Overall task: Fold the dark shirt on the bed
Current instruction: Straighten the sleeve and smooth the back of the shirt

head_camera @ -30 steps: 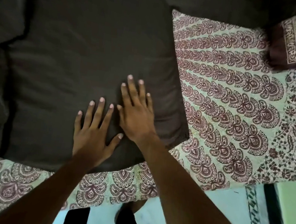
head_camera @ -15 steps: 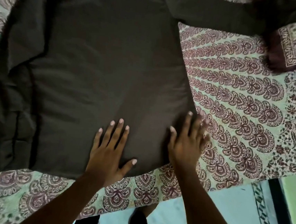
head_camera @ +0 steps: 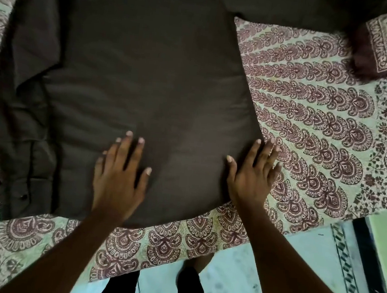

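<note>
Now your left hand lies flat on the lower part of the dark shirt, with fingers straight and a little spread; it grips nothing. Your right hand is flat too, with thumb and first finger on the shirt's side edge and the other fingers past it on the printed bedsheet. The shirt is spread under and ahead of both hands, with one sleeve folded in beyond your left hand. A second ago the hands lay close together on the cloth; now they are apart.
</note>
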Demonstrator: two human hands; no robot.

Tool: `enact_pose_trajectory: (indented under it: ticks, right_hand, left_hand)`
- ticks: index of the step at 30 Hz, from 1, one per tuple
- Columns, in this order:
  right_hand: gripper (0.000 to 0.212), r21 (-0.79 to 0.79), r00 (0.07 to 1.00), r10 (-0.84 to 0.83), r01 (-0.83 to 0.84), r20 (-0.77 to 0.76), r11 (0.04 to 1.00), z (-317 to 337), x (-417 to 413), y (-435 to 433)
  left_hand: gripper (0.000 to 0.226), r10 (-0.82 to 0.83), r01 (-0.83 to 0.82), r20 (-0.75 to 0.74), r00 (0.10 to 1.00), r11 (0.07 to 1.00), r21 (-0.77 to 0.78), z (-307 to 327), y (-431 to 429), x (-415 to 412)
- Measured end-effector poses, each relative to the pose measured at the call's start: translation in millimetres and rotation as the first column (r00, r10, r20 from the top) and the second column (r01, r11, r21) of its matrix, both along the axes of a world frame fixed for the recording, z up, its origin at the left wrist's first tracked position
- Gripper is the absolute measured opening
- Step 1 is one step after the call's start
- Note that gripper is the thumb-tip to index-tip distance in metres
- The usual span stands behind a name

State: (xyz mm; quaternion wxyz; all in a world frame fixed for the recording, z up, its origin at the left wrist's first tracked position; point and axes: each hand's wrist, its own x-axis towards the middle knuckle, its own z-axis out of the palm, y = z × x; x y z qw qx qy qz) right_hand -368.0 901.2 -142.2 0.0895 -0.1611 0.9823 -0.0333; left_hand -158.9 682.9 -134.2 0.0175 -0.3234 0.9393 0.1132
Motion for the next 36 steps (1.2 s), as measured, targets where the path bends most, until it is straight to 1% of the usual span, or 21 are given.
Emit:
enact_pose_trajectory:
  ticks: [2,3,5,8,11,14,16,18,19,20,21,23,24,25,26,27,29,30,33,35,36]
  right_hand:
    - [0.084,-0.035,0.989,0.139,-0.141,-0.039,0.989,5,3,-29]
    - [0.083,-0.05,0.973,0.225,-0.227,-0.047,0.973,6,6,-46]
    - [0.082,-0.078,0.928,0.37,-0.372,-0.038,0.925,4,14,-82]
    - [0.085,-0.103,0.834,0.549,-0.543,0.049,0.834,-6,41,-123]
    - [0.082,-0.088,0.651,0.757,-0.752,0.055,0.653,-13,84,-119]
    - [0.064,-0.088,0.408,0.912,-0.908,0.036,0.41,-11,120,-86]
    - [0.057,-0.105,0.248,0.968,-0.962,0.045,0.251,-10,132,-72]
    - [0.057,-0.132,0.138,0.99,-0.981,0.032,0.141,-7,133,-74]
    - [0.058,-0.141,0.137,0.991,-0.981,0.013,0.137,-4,129,-80]
    - [0.06,-0.143,0.195,0.981,-0.971,-0.009,0.191,-1,123,-90]
    - [0.062,-0.139,0.31,0.95,-0.943,-0.035,0.302,1,113,-103]
    - [0.068,-0.117,0.595,0.801,-0.802,-0.067,0.586,1,88,-135]
    - [0.071,-0.099,0.71,0.702,-0.703,-0.051,0.704,1,74,-149]
    - [0.074,-0.081,0.789,0.615,-0.614,-0.023,0.785,0,65,-164]
    - [0.077,-0.067,0.829,0.559,-0.557,0.004,0.828,-3,62,-177]
    - [0.08,-0.057,0.836,0.548,-0.546,0.027,0.836,-7,64,-188]
    - [0.083,-0.052,0.772,0.634,-0.632,0.042,0.773,-12,86,-201]
    - [0.082,-0.057,0.706,0.707,-0.705,0.038,0.707,-14,105,-204]
    - [0.07,-0.094,0.442,0.897,-0.892,0.027,0.442,-16,165,-196]
    - [0.061,-0.13,0.297,0.954,-0.945,0.029,0.299,-17,186,-182]
    - [0.059,-0.143,0.246,0.969,-0.958,0.027,0.248,-17,189,-177]
  left_hand:
    - [0.07,0.137,-0.137,0.038,0.99,0.991,-0.013,-9,-17,18]
    - [0.07,0.172,-0.172,0.058,0.983,0.985,-0.014,-14,-20,31]
    - [0.07,0.179,-0.179,0.076,0.981,0.984,-0.014,-19,-13,61]
    - [0.072,0.216,-0.219,0.084,0.973,0.975,0.031,-12,12,98]
    - [0.067,0.284,-0.285,0.034,0.958,0.957,0.053,2,24,108]
    - [0.057,0.245,-0.244,-0.059,0.968,0.97,0.023,12,-4,87]
    - [0.061,0.162,-0.163,-0.039,0.986,0.986,-0.035,10,-37,72]
    - [0.066,0.087,-0.085,0.034,0.996,0.994,-0.061,0,-68,66]
    - [0.068,0.065,-0.061,0.062,0.996,0.996,-0.062,-5,-77,69]
    - [0.068,0.054,-0.048,0.086,0.995,0.997,-0.064,-10,-83,76]
    - [0.069,0.053,-0.046,0.101,0.993,0.996,-0.076,-14,-85,86]
    - [0.07,0.094,-0.083,0.106,0.99,0.991,-0.103,-16,-81,112]
    - [0.072,0.138,-0.127,0.098,0.986,0.986,-0.109,-15,-76,124]
    - [0.073,0.19,-0.179,0.096,0.977,0.978,-0.111,-14,-72,136]
    - [0.073,0.245,-0.234,0.094,0.965,0.965,-0.117,-13,-70,145]
    - [0.073,0.294,-0.282,0.089,0.951,0.951,-0.13,-11,-69,150]
    - [0.07,0.341,-0.326,0.072,0.937,0.932,-0.159,-4,-71,149]
    - [0.067,0.327,-0.314,0.057,0.943,0.935,-0.165,-1,-75,143]
    - [0.069,0.238,-0.231,0.022,0.971,0.957,-0.177,15,-95,114]
    - [0.071,0.208,-0.204,0.0,0.978,0.963,-0.176,20,-118,91]
    - [0.07,0.184,-0.183,-0.01,0.983,0.97,-0.159,19,-132,81]
